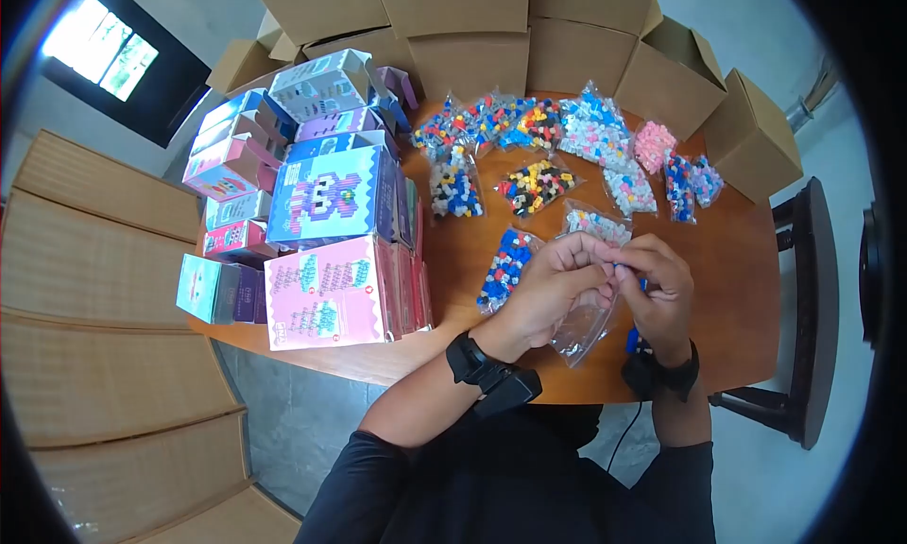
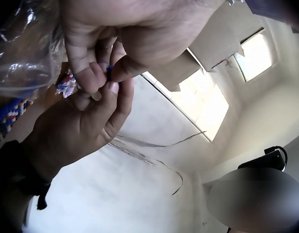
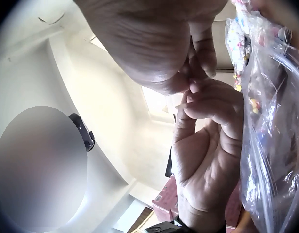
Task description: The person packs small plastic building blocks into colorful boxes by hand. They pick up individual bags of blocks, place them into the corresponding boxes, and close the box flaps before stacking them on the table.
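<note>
The left hand (image 1: 557,289) and right hand (image 1: 658,293) meet fingertip to fingertip above the table. A small dark blue piece (image 2: 109,73) is pinched between them; in the left wrist view the left hand (image 2: 135,34) is above and the right hand (image 2: 79,124) below. The right wrist view has the right hand (image 3: 159,43) on top and the left hand (image 3: 207,145) beneath, their fingers hiding the piece. A clear plastic bag (image 1: 578,336) hangs or lies just below the hands; whether fingers hold it, I cannot tell.
Bags of coloured pieces lie across the table (image 1: 737,298), including a blue-and-red bag (image 1: 507,268) beside the left hand. Stacked boxes (image 1: 326,293) stand at the left. Open cardboard cartons (image 1: 472,67) line the back. Blue pieces (image 1: 635,341) sit near the right wrist.
</note>
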Demonstrator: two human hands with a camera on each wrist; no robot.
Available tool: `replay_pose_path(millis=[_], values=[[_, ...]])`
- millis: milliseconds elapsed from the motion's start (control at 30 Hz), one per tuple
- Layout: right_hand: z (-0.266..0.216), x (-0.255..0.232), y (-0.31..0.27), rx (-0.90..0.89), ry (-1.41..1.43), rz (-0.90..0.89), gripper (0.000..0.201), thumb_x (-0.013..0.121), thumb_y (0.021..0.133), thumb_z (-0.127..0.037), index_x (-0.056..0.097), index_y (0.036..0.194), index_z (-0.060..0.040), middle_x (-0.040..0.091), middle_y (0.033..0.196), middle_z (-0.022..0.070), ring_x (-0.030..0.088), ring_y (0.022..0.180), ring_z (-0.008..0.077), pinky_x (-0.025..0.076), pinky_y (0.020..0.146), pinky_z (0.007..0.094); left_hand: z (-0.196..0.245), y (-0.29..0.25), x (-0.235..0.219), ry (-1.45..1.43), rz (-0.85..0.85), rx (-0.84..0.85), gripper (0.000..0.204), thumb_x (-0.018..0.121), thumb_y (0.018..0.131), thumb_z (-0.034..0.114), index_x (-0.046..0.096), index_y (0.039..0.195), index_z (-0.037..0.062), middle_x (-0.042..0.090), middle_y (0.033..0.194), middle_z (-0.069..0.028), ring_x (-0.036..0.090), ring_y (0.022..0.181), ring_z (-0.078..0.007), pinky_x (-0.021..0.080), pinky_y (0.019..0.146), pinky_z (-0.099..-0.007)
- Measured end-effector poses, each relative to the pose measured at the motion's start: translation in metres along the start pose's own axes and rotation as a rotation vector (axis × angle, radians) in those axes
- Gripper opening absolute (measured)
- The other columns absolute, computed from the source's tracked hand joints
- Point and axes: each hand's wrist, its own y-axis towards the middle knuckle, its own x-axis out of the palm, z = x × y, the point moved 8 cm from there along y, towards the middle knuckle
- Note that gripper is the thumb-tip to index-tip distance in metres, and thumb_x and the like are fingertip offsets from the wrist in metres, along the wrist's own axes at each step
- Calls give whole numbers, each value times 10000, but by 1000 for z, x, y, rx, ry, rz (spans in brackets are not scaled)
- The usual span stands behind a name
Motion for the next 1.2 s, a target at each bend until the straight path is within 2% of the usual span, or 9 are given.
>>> replay_pose_path(millis=[200, 267, 333, 400, 467, 567, 733, 900, 1200], values=[[30, -7, -4, 318, 436, 112, 165, 595, 869, 13, 642, 1026, 35, 621, 883, 69, 589, 756, 96, 482, 648, 224, 27, 1, 3, 180, 52, 183, 162, 570, 915, 48, 597, 1064, -8, 649, 897, -74, 625, 770, -120, 536, 708, -252], [31, -10, -2, 354, 577, 170, 146, 589, 878, -2, 640, 1011, 30, 633, 862, 68, 598, 747, 95, 491, 657, 233, 32, -1, -3, 130, 138, 165, 181, 596, 902, 53, 607, 1070, -12, 655, 874, -52, 617, 745, -87, 529, 684, -222], [27, -13, 1, 421, 668, 195, 140, 591, 877, -3, 641, 1005, 25, 637, 854, 67, 599, 741, 95, 492, 665, 233, 37, -2, -2, 145, 141, 164, 182, 632, 876, 31, 609, 1053, -4, 656, 870, -47, 625, 732, -87, 532, 678, -221], [32, -11, 0, 366, 761, 84, 145, 601, 875, -7, 642, 1012, 14, 641, 848, 54, 601, 745, 95, 494, 661, 232, 40, -1, 1, 201, 118, 207, 146, 577, 903, 18, 608, 1043, -11, 664, 868, -88, 652, 734, -142, 553, 703, -271], [39, -4, -3, 348, 904, 23, 153, 605, 875, -14, 641, 1021, 9, 643, 849, 52, 604, 752, 96, 494, 660, 229, 38, 3, 4, 230, 113, 223, 132, 574, 904, 16, 607, 1029, -14, 663, 865, -93, 652, 737, -146, 554, 706, -270], [40, -1, -10, 489, 982, 32, 157, 606, 878, -27, 638, 1028, 7, 649, 864, 56, 609, 751, 98, 497, 657, 225, 35, 5, 6, 239, 115, 221, 144, 609, 887, 21, 605, 1026, -18, 665, 874, -84, 644, 754, -121, 543, 712, -247], [44, 1, -11, 488, 984, 55, 155, 599, 884, -35, 638, 1027, 11, 655, 877, 71, 613, 755, 103, 504, 656, 233, 32, 1, 12, 331, 89, 290, 147, 613, 877, -14, 594, 1022, -24, 670, 877, -96, 643, 764, -116, 535, 721, -245], [46, 5, -15, 482, 994, 27, 158, 593, 881, -21, 642, 1028, 8, 650, 861, 75, 608, 746, 106, 502, 643, 242, 28, 0, 2, 309, 107, 244, 128, 622, 877, -2, 581, 996, -22, 653, 840, -73, 629, 750, -106, 520, 689, -235], [42, 6, -14, 474, 959, 51, 144, 596, 876, -18, 647, 1008, 9, 640, 844, 62, 585, 718, 97, 491, 632, 235, 25, -2, 7, 324, 55, 325, 135, 596, 896, 2, 572, 1028, -16, 658, 890, -93, 623, 769, -104, 514, 702, -246]])
